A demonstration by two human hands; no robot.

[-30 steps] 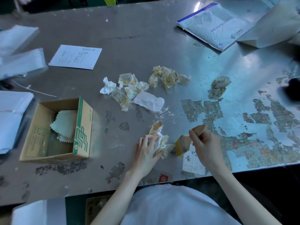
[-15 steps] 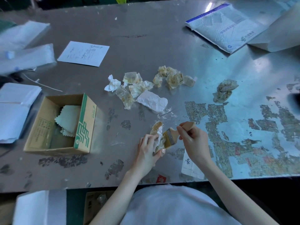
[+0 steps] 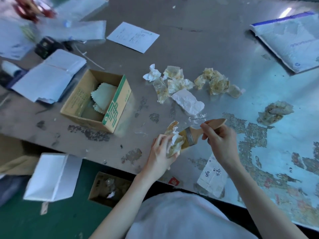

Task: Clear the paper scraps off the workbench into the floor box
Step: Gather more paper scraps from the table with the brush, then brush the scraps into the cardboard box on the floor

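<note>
My left hand (image 3: pixel 161 153) grips a crumpled wad of stained paper scraps (image 3: pixel 174 140) near the front edge of the metal workbench (image 3: pixel 198 40). My right hand (image 3: pixel 220 142) holds a wooden-handled paintbrush (image 3: pixel 193 135), its bristles pressed against the wad. A cluster of several crumpled scraps (image 3: pixel 177 83) lies farther back, with a second clump (image 3: pixel 215 82) to its right and a lone dirty wad (image 3: pixel 274 112) beyond. An open cardboard floor box (image 3: pixel 110 188) with scraps inside sits below the bench edge.
A green-printed carton (image 3: pixel 114 107) with cloth pieces stands on the bench to the left. A white note (image 3: pixel 133 37), stacked envelopes (image 3: pixel 50 75) and a padded mailer (image 3: pixel 290 40) lie around. A white box (image 3: pixel 53 176) is on the floor at left. A paper label (image 3: pixel 213 176) hangs at the edge.
The brush has swung so its bristles now press into the wad in my left hand. My view has shifted left and down, so the floor box shows below the bench edge.
</note>
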